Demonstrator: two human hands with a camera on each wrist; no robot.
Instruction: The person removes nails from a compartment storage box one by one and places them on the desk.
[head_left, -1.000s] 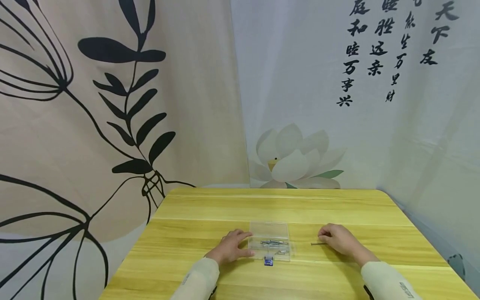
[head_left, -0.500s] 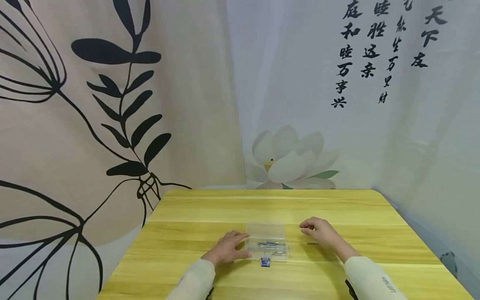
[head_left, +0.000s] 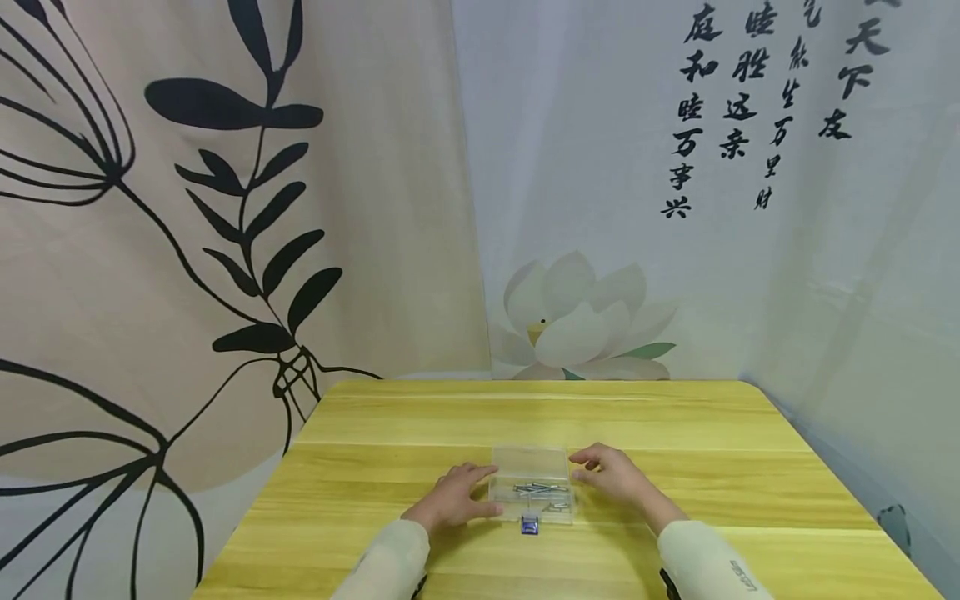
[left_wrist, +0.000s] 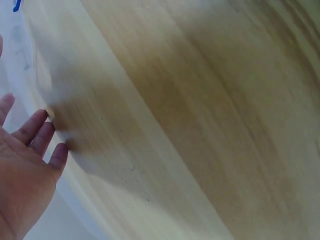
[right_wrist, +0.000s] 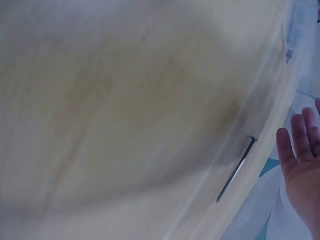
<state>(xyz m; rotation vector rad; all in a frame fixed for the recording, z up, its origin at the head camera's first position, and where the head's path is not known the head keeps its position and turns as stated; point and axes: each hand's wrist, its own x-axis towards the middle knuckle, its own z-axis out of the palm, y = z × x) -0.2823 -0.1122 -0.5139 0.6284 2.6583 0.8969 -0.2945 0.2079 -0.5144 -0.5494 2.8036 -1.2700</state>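
On desk (head_left: 420,408), roughly mid-width: clear box (head_left: 557,522), lid (head_left: 530,461) folded back to far side, blue clasp (head_left: 529,526) at near edge. In far part of box, beside lid: long metal pins (head_left: 541,488), bundled, long axes mostly left-right. In near-right part of box: smaller metal pieces (head_left: 557,507), too small to identify. To right of box, alone on desk: single metal pin (right_wrist: 237,170), flat, small head or bend at one end; made out in right wrist view only, probably masked by right hand (head_left: 613,477) in head view. Key relation: long axis of single metal pin roughly toward box, headed end nearer box; right hand nearer to it than left. At left of box: left hand (head_left: 453,496), fingers extended, thumb well apart and over near-left corner of box, index tip by lid; contact likely, no curl round wall. At right of box: right hand, fingers fairly straight, nothing seen in grasp; fingertips just beside lid's right edge, cannot tell touch from gap. Edges: far desk edge well beyond box, near desk edge out of frame. Room: broad beyond lid and rightward past right hand; narrow at box's own sides.
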